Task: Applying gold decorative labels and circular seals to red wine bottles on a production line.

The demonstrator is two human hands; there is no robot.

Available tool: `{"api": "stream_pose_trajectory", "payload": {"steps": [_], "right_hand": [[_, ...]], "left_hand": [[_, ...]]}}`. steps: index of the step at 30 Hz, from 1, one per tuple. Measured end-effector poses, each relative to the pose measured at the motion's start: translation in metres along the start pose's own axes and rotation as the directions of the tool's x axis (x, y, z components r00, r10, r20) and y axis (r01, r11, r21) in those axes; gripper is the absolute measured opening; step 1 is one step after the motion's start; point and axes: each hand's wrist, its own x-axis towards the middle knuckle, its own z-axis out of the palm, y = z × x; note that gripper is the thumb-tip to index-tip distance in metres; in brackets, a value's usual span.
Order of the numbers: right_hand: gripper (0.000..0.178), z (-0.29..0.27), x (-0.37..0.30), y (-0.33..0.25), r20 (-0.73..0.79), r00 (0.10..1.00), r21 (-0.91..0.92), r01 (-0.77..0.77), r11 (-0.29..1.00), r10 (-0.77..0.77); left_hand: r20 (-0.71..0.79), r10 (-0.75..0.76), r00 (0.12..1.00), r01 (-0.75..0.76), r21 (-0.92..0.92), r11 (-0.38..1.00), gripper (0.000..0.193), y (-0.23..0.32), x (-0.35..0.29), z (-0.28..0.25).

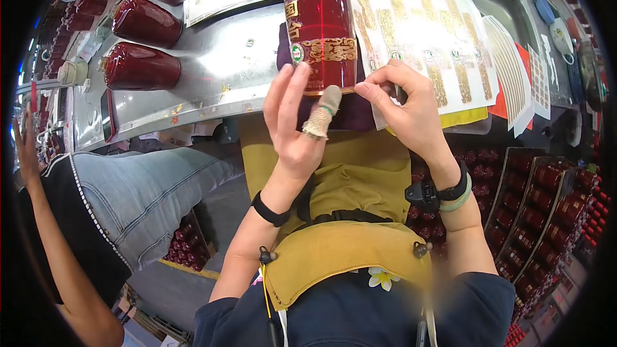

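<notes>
A dark red glass bottle (pixel 324 22) with gold lettering and an ornate gold band lies on a dark purple cloth (pixel 357 112), its base toward me. Along the base edge runs a thin gold strip (pixel 334 92). My left hand (pixel 297 112) is open, fingers stretched along the base's left side; a cloth finger cover (pixel 321 114) is on one finger, its tip against the base edge. At the strip's right end, my right hand (pixel 405 99) is closed, thumb and forefinger pinched on it.
Sheets of gold stickers (pixel 418 32) lie right of the bottle, beside a striped sheet (pixel 511 71). More red bottles (pixel 143 67) lie on the metal table (pixel 225 77) at left. A co-worker's arm (pixel 67 257) is at far left. Crates of bottles (pixel 536 212) stand low right.
</notes>
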Motion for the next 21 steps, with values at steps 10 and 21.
{"api": "stream_pose_trajectory", "payload": {"steps": [10,21], "right_hand": [[0.017,0.007,0.004,-0.008,0.024,1.000,0.042,-0.010,0.999,0.009],[0.018,0.006,0.004,-0.004,0.008,1.000,0.024,-0.022,0.999,0.022]], "left_hand": [[-0.023,-0.175,0.984,0.168,-0.187,0.968,0.028,-0.023,-0.014,-0.003],[-0.016,-0.005,1.000,0.005,0.019,1.000,0.028,-0.008,-0.003,-0.003]]}}
